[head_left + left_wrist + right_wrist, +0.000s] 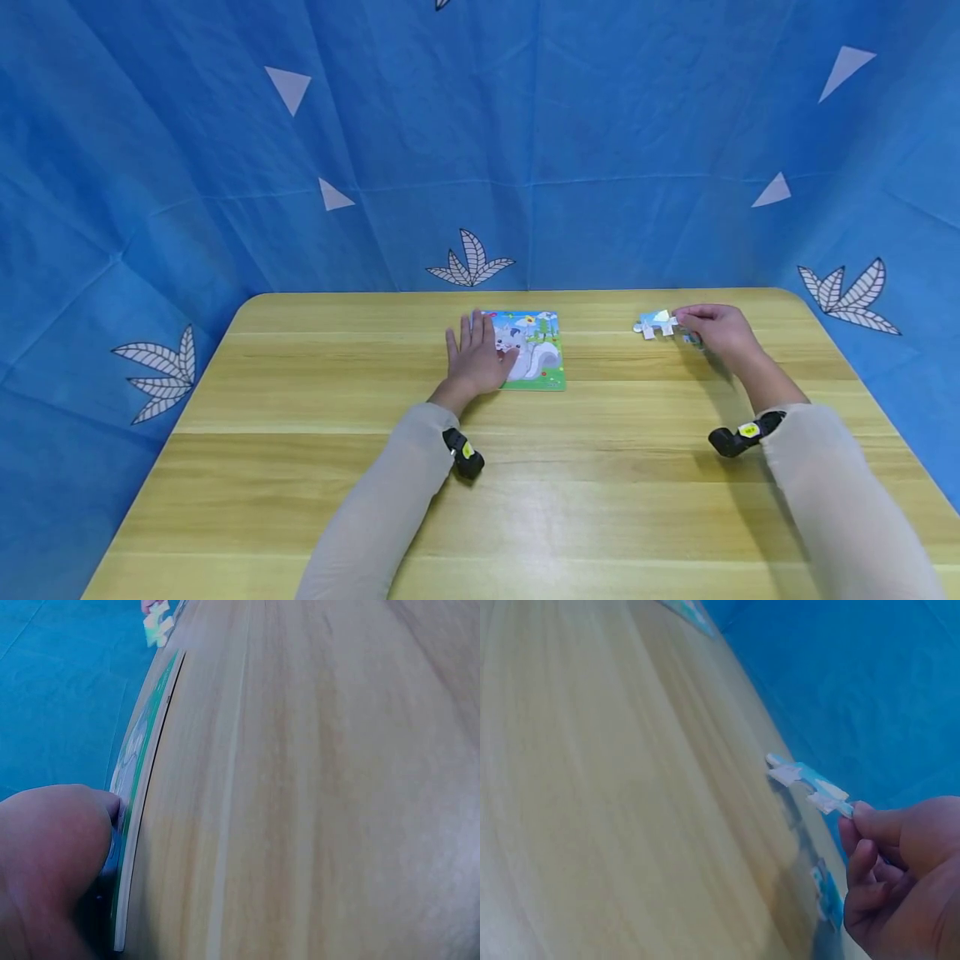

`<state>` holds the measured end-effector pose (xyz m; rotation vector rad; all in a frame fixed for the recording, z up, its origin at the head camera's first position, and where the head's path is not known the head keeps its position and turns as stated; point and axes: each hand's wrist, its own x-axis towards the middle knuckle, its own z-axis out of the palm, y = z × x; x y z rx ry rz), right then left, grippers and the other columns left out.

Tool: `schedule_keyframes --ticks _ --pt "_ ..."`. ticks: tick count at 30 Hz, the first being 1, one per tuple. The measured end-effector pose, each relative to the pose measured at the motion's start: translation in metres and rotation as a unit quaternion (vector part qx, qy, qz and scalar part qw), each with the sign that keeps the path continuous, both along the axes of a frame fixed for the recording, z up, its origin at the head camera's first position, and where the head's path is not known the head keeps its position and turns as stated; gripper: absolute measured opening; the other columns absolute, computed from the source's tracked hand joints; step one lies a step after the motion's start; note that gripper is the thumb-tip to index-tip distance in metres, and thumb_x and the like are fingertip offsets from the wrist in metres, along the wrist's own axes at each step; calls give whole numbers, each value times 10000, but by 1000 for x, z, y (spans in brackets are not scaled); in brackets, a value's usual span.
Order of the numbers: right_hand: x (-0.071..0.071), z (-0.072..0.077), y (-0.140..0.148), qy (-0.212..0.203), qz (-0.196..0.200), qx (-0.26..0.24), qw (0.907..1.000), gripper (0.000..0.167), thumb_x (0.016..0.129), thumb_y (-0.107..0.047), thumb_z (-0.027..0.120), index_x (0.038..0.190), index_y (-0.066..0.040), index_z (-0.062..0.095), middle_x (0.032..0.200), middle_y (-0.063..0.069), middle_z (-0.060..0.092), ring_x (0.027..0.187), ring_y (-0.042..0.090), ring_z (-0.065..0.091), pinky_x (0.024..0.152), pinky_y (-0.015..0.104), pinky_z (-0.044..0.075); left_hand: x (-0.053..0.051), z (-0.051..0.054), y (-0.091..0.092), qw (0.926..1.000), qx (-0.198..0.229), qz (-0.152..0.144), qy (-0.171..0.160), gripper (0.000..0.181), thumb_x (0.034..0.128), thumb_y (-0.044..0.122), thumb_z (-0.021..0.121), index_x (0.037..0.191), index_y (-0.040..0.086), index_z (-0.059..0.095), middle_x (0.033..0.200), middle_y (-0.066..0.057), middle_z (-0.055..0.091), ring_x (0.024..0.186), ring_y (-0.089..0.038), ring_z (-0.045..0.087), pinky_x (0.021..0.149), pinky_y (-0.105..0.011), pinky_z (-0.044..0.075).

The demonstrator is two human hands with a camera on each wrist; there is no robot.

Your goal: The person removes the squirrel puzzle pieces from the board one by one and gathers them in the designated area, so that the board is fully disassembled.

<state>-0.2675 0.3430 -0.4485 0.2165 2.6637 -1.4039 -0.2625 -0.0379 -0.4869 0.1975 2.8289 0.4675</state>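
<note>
A square picture board (542,358) showing a white cartoon animal lies near the table's back edge. My left hand (477,360) rests on its left side, fingers spread; in the left wrist view the thumb side of the hand (56,855) touches the board (131,802). Off to the right, my right hand (720,329) pinches a joined strip of puzzle pieces (657,322) by its right end. In the right wrist view the strip (810,780) is held above the table between thumb and finger of the hand (907,877). More puzzle pieces (827,895) lie beneath that hand.
The wooden table (300,467) has its back edge against a blue curtain (420,125) with leaf and triangle prints. Black wrist devices (465,454) are strapped over both sleeves.
</note>
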Motion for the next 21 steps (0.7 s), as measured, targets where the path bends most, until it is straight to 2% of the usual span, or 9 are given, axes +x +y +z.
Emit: schedule_keyframes --ticks 2,5,10,15,21 --pt "0 -4 1 9 -51 93 9999 437 1066 -296 549 1309 62 614 901 -49 625 740 96 507 612 270 453 -1 -1 0 10000 16 -7 -33 843 1064 576 300 1617 83 -102 1676 -79 -214 1528 -278 -232 1193 -535 -188" --pt "-1 -9 1 75 -70 358 9993 426 1065 -296 550 1292 55 635 1027 52 673 759 113 517 612 269 459 -2 -2 -1 10000 16 -14 -42 843 1065 575 300 1615 84 -109 1673 -76 -221 1525 -275 -238 1193 -533 -187" --pt "0 -14 -1 296 22 886 9956 407 1074 -273 527 1240 72 664 1241 279 635 972 273 561 743 329 452 -2 -2 -1 10000 28 -15 -1 848 1064 576 305 1616 80 -106 1669 -77 -226 1523 -276 -242 1196 -533 -184" --pt "1 -16 -3 409 56 1108 9930 405 1078 -271 516 1218 78 666 1245 314 607 1081 395 547 815 413 438 -2 -2 -1 10000 48 2 -22 852 1062 577 309 1613 84 -115 1663 -72 -240 1518 -269 -255 1193 -524 -197" --pt "0 -9 -12 436 60 1085 9931 412 1080 -286 512 1259 59 650 1252 293 598 1098 404 548 832 446 461 -3 -4 -1 10000 25 -4 -27 850 1062 580 310 1617 87 -104 1667 -69 -231 1519 -264 -252 1193 -529 -192"
